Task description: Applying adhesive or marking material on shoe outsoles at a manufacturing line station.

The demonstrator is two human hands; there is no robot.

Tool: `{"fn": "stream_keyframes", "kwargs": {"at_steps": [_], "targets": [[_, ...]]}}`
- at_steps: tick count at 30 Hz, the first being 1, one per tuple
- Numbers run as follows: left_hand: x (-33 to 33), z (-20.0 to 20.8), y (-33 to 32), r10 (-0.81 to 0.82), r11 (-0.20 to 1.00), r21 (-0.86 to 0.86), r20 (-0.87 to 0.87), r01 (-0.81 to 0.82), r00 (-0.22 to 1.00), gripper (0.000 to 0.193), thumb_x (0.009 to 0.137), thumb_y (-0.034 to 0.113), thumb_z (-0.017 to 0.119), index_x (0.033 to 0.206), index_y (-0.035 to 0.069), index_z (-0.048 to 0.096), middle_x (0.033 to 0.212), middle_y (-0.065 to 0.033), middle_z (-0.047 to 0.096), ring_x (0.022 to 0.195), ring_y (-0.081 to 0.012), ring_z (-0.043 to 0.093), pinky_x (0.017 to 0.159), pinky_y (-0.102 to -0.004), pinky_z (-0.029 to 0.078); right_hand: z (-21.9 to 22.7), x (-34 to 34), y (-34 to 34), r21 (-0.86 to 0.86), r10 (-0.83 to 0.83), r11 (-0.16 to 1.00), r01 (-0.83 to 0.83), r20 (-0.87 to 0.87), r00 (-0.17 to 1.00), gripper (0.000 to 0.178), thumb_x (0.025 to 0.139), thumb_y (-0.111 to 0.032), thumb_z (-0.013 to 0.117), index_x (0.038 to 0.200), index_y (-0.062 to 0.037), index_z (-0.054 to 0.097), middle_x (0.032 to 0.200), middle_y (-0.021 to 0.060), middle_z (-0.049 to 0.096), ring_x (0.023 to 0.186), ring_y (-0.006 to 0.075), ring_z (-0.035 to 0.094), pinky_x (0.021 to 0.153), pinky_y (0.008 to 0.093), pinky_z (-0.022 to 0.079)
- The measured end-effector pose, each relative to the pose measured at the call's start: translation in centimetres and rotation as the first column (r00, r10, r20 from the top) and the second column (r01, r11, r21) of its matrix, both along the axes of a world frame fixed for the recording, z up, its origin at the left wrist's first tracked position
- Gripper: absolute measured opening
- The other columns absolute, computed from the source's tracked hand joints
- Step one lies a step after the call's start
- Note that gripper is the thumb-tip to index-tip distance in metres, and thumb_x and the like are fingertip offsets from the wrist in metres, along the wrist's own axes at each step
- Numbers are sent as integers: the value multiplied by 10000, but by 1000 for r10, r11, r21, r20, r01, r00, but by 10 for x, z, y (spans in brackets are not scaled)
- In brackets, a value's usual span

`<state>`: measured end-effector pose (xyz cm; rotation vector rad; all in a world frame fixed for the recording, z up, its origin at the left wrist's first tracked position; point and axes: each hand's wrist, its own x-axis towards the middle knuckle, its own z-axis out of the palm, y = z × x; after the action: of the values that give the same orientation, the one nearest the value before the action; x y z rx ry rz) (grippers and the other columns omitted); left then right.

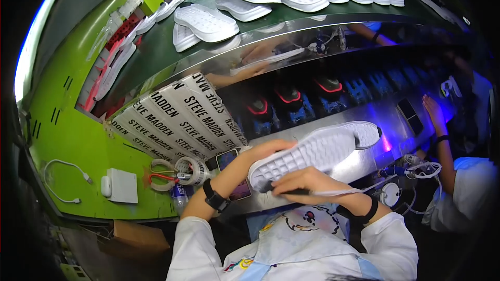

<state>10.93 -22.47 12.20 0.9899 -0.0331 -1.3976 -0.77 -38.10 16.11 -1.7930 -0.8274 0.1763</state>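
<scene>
A white shoe sole [315,152] with a blocky tread is tilted in front of me. My left hand [273,148] grips its near left edge, with the fingertips partly hidden. My right hand [304,181] is closed at the sole's near end, beside a small black patch [265,186]. A slim pale handle [333,193] sticks out of this hand to the right; its working end is hidden by the fingers. Beyond the held sole, touching or just behind it, shows a second white sole [369,134] with a black tip.
Several white soles [208,23] lie on the green upper belt [161,41]. A lettered carton [177,117], tape rolls [192,170], red-handled scissors [161,183] and a phone [240,190] are at left. Blue-lit machinery lies ahead; a co-worker's arm [442,145] is at right.
</scene>
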Motion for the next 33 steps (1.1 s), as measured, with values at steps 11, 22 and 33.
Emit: {"fn": "stream_keyframes", "kwargs": {"at_steps": [11, 22, 33], "targets": [[-6, -8, 9, 116, 989, -76, -145, -128, 983, 544, 881, 364, 480, 1316, 50, 385, 1316, -114, 431, 1144, -258, 460, 920, -417, 395, 15, -7, -71, 149, -258, 949, 278, -137, 956, 170, 675, -4, 703, 840, -41, 697, 909, 66, 670, 931, 210, 594, 848, 328, 461], [-49, -57, -26, 374, 374, -720, -459, -584, 806, 716, 857, 545, 413, 1404, 102, 283, 1409, -173, 319, 1107, -338, 454, 953, -489, 388, -16, -1, 20, 151, -441, 897, 415, 372, 817, 191, 658, -75, 688, 848, -65, 671, 746, 77, 631, 755, 232, 584, 791, 382, 408], [-28, -20, -7, 368, 616, -586, -377, -527, 850, 731, 838, 478, 446, 1399, 46, 266, 1386, -211, 337, 1114, -397, 472, 875, -513, 464, -12, 6, -2, 183, -151, 958, 222, -338, 929, 172, 832, -107, 619, 977, -26, 663, 868, 59, 671, 713, 75, 614, 633, 219, 490]]}}
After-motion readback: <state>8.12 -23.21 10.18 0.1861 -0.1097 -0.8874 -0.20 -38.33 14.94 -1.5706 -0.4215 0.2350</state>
